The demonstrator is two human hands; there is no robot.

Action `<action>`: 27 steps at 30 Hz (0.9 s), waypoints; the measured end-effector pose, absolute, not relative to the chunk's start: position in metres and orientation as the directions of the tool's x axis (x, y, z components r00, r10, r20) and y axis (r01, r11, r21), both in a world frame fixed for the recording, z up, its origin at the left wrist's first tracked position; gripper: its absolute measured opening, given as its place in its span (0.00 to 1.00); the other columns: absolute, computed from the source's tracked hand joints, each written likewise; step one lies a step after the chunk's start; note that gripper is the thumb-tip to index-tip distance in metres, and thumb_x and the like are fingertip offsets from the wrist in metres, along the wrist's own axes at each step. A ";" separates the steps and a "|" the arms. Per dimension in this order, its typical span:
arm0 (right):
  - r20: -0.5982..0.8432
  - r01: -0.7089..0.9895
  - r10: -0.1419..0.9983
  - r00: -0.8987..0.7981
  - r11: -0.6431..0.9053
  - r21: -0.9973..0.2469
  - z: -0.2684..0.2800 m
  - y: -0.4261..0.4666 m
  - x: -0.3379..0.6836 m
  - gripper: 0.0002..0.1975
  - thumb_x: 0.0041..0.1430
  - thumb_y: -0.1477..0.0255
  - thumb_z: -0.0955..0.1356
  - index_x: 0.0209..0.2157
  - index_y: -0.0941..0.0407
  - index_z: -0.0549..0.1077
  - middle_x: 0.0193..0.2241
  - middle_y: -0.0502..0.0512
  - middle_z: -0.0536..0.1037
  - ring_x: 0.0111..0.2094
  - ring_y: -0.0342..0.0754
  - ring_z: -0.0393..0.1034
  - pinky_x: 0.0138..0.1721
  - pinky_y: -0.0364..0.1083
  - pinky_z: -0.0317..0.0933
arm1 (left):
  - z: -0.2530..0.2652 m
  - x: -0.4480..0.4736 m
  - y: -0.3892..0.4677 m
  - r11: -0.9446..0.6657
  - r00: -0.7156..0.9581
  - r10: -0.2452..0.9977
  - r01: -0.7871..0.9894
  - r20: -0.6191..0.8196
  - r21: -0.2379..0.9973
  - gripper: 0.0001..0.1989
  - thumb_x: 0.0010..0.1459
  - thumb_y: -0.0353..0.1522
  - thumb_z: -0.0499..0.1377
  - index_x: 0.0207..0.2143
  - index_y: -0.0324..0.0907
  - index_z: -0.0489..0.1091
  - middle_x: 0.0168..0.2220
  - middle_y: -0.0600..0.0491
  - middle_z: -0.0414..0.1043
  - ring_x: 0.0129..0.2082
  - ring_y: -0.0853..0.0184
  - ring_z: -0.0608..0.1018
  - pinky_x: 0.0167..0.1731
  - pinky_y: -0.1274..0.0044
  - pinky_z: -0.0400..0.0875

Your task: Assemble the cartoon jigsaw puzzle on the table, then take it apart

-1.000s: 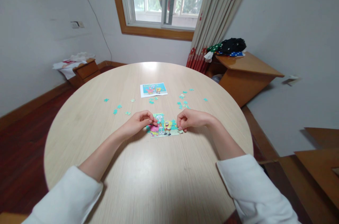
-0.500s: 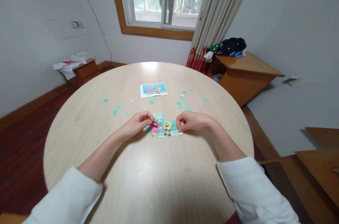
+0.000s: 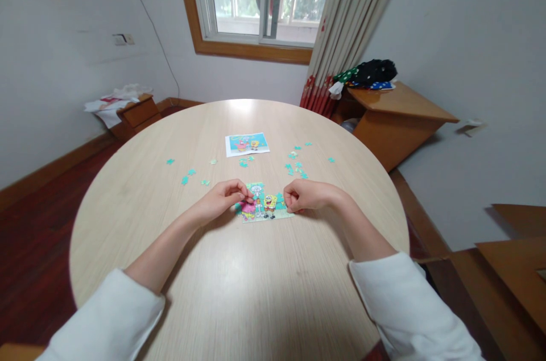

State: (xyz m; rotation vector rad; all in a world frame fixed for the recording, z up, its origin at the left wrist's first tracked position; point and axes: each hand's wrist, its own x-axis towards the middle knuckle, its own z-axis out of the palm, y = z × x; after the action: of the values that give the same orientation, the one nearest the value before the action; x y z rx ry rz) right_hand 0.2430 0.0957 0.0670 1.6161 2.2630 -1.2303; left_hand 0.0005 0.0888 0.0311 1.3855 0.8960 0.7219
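Observation:
A partly assembled jigsaw puzzle (image 3: 269,207) with cartoon figures lies flat on the table, between my two hands. My left hand (image 3: 228,197) is closed at its left side, thumb and fingertips on the pink figure. At the right edge, my right hand (image 3: 306,195) is closed with its fingertips down on a puzzle piece at the lower right, mostly hidden under the fingers. Beyond the puzzle lies a printed picture (image 3: 248,144) of the same cartoon scene. Loose teal puzzle pieces (image 3: 289,167) are scattered behind my right hand.
The round wooden table (image 3: 239,293) fills the middle of the view. More loose pieces (image 3: 185,180) lie at the left. A wooden cabinet (image 3: 392,116) with cloths on it stands at the back right, beside a curtain (image 3: 341,25). A small stool (image 3: 140,115) stands back left.
The pale piece at the puzzle's lower right corner now sits more flush with the bottom edge, under my right fingertips. My left hand has hardly moved.

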 end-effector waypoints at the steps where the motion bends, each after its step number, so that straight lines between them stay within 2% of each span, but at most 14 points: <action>1: -0.499 0.823 0.748 -0.438 0.110 -0.557 0.066 0.096 0.243 0.04 0.42 0.78 0.65 0.20 0.57 0.66 0.16 0.46 0.67 0.20 0.39 0.59 0.22 0.41 0.49 | 0.031 0.001 0.089 0.076 0.499 0.860 0.081 -0.107 0.994 0.04 0.51 0.31 0.59 0.27 0.39 0.68 0.32 0.49 0.75 0.34 0.67 0.76 0.42 0.71 0.67; 3: -0.490 0.795 0.737 -0.466 0.106 -0.597 0.063 0.097 0.245 0.04 0.41 0.78 0.66 0.20 0.57 0.66 0.16 0.46 0.67 0.19 0.39 0.59 0.21 0.40 0.49 | 0.031 0.000 0.089 0.079 0.499 0.860 0.074 -0.105 0.994 0.04 0.51 0.31 0.59 0.27 0.39 0.68 0.31 0.49 0.75 0.34 0.66 0.76 0.42 0.71 0.67; 6: -0.447 0.685 0.739 -0.504 0.027 -0.728 0.055 0.101 0.249 0.04 0.42 0.75 0.67 0.21 0.57 0.66 0.16 0.46 0.68 0.19 0.39 0.60 0.21 0.40 0.51 | 0.028 -0.002 0.090 0.101 0.501 0.859 0.031 -0.103 0.994 0.04 0.50 0.31 0.60 0.28 0.39 0.68 0.32 0.48 0.76 0.35 0.66 0.77 0.42 0.71 0.67; 9: -0.336 0.521 0.819 -0.464 -0.053 -0.852 0.046 0.106 0.254 0.08 0.44 0.69 0.69 0.22 0.57 0.65 0.14 0.46 0.67 0.18 0.39 0.60 0.22 0.41 0.52 | 0.027 -0.006 0.092 0.112 0.467 0.881 -0.044 -0.079 0.993 0.05 0.48 0.31 0.62 0.26 0.39 0.68 0.31 0.49 0.75 0.35 0.65 0.77 0.41 0.71 0.67; 11: -0.238 0.449 0.894 -0.379 -0.046 -0.892 0.041 0.111 0.256 0.10 0.45 0.66 0.69 0.22 0.56 0.64 0.13 0.45 0.64 0.17 0.38 0.57 0.21 0.41 0.50 | 0.029 -0.008 0.093 0.116 0.424 0.904 -0.098 -0.065 0.988 0.05 0.46 0.29 0.63 0.25 0.39 0.67 0.31 0.50 0.74 0.35 0.65 0.77 0.42 0.71 0.67; 14: -0.109 0.438 0.968 -0.228 0.002 -0.899 0.033 0.120 0.258 0.11 0.45 0.64 0.69 0.23 0.57 0.66 0.13 0.43 0.61 0.16 0.37 0.52 0.20 0.41 0.44 | 0.034 -0.011 0.095 0.117 0.351 0.935 -0.147 -0.058 0.982 0.06 0.44 0.28 0.63 0.24 0.39 0.67 0.30 0.52 0.74 0.34 0.66 0.77 0.42 0.70 0.68; 18: 0.021 0.430 0.996 -0.081 0.054 -0.901 0.025 0.130 0.260 0.13 0.45 0.62 0.69 0.23 0.56 0.66 0.12 0.42 0.58 0.16 0.37 0.49 0.21 0.41 0.41 | 0.036 -0.016 0.100 0.083 0.238 0.971 -0.205 -0.033 0.975 0.05 0.42 0.28 0.63 0.23 0.39 0.67 0.27 0.52 0.73 0.31 0.66 0.77 0.40 0.70 0.69; 22: 0.100 0.440 0.994 -0.030 0.103 -0.892 0.018 0.135 0.262 0.13 0.45 0.61 0.68 0.22 0.56 0.66 0.12 0.41 0.57 0.17 0.37 0.49 0.21 0.42 0.42 | 0.035 -0.023 0.106 0.069 0.137 0.990 -0.242 -0.037 0.968 0.06 0.41 0.29 0.62 0.23 0.39 0.67 0.25 0.54 0.71 0.29 0.66 0.77 0.39 0.70 0.71; 27: 0.138 0.479 0.990 -0.034 0.137 -0.867 0.013 0.136 0.262 0.13 0.44 0.62 0.67 0.22 0.57 0.66 0.13 0.42 0.59 0.17 0.38 0.49 0.22 0.42 0.43 | 0.038 -0.026 0.107 0.043 0.030 0.999 -0.272 -0.036 0.961 0.06 0.42 0.28 0.60 0.25 0.39 0.66 0.23 0.56 0.69 0.26 0.69 0.75 0.35 0.73 0.71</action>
State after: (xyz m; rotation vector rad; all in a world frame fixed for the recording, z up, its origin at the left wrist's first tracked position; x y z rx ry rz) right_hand 0.2625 0.1361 0.0134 2.4605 2.7646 -1.3920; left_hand -0.0262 0.1068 0.0383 0.9878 1.0046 1.2803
